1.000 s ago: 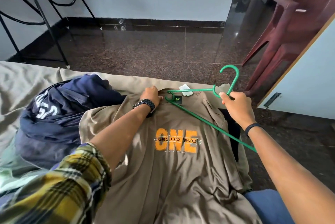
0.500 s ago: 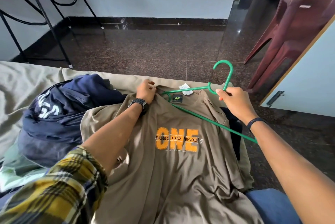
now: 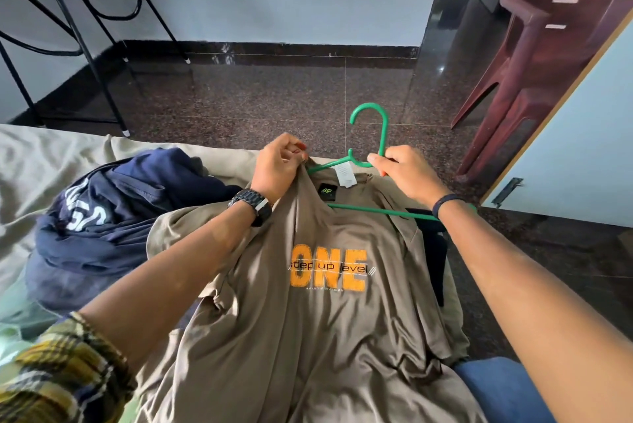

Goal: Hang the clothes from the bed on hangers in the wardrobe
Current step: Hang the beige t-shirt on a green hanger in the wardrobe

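A khaki T-shirt (image 3: 329, 326) with an orange "ONE" print lies face up on the bed (image 3: 41, 162). My left hand (image 3: 279, 166) pinches the shirt's collar at its left side and lifts it. My right hand (image 3: 407, 172) grips the green hanger (image 3: 376, 135) just below its hook. The hanger's left arm runs into the neck opening by my left hand. Its bottom bar crosses the shirt's upper chest and passes under my right wrist.
A navy garment (image 3: 102, 217) with white lettering is bunched on the bed to the left. Dark granite floor (image 3: 274, 97) lies beyond the bed. A black metal table frame (image 3: 85, 46) stands far left, maroon plastic chairs (image 3: 534, 56) far right, a pale door (image 3: 582, 135) beside them.
My left hand has lifted from pressing on the shirt to pinching its collar. The hanger has swung upright and slid left, its left arm entering the neck opening.
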Available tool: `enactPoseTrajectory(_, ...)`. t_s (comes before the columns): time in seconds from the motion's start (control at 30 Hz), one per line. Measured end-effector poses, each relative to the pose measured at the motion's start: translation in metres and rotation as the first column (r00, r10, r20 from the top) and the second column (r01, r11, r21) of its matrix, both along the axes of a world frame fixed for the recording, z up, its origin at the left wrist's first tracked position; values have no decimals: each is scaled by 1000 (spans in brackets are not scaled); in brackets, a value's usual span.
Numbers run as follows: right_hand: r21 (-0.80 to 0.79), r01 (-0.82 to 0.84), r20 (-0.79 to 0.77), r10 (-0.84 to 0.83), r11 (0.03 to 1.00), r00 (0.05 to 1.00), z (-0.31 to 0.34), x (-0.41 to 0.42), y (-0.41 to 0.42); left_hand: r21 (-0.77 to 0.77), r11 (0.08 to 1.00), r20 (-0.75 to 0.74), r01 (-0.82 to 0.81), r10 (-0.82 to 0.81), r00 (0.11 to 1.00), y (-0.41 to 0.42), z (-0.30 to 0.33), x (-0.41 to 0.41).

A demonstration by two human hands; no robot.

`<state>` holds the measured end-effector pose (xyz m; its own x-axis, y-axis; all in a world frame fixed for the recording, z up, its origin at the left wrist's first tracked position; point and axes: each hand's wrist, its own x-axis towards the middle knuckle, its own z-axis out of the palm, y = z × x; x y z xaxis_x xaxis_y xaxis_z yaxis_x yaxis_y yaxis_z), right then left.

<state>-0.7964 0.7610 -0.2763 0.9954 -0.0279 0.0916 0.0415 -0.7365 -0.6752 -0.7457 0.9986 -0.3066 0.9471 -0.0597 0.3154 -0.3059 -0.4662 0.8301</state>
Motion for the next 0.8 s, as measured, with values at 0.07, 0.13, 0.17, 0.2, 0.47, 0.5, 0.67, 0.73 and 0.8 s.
enactPoseTrajectory(0.07, 32, 6, 16, -7, 999, 1000, 6, 5, -11, -13, 997, 14, -73, 73, 997, 8, 3, 2)
enactPoseTrajectory(0.13, 64, 9, 44, -11, 998, 999, 10, 11, -23, 12, 995, -10, -103, 103, 995, 16, 3, 4)
enactPoseTrajectory(0.17, 84, 5, 51, -9, 996, 999, 11, 12, -27, 27, 995, -25, -94, 94, 995, 18, 3, 3)
enactPoseTrajectory(0.2, 105, 3, 48, -8, 994, 999, 11, 14, -30, 41, 997, -41, -66, 68, 997, 19, 2, 2)
enactPoseTrajectory(0.47, 99, -34, -4, 34, 995, 999, -3, 14, -4, 43, 995, -6, 94, -94, 996, -8, 14, -9)
enactPoseTrajectory(0.5, 108, -45, -11, 47, 993, 999, -5, 14, 0, 35, 994, 3, 107, -107, 994, -12, 18, -10)
enactPoseTrajectory(0.67, 199, -63, -47, 74, 978, 996, -9, 17, 5, 73, 975, -124, 209, -199, 972, -9, 31, -6)
enactPoseTrajectory(0.73, 224, -57, -51, 70, 973, 996, -7, 18, 3, 293, 916, -230, 274, -210, 950, 0, 36, -5)
enactPoseTrajectory(0.8, 253, -62, -53, 77, 966, 996, -5, 18, 3, 432, 813, -311, 390, -272, 911, 9, 38, -7)
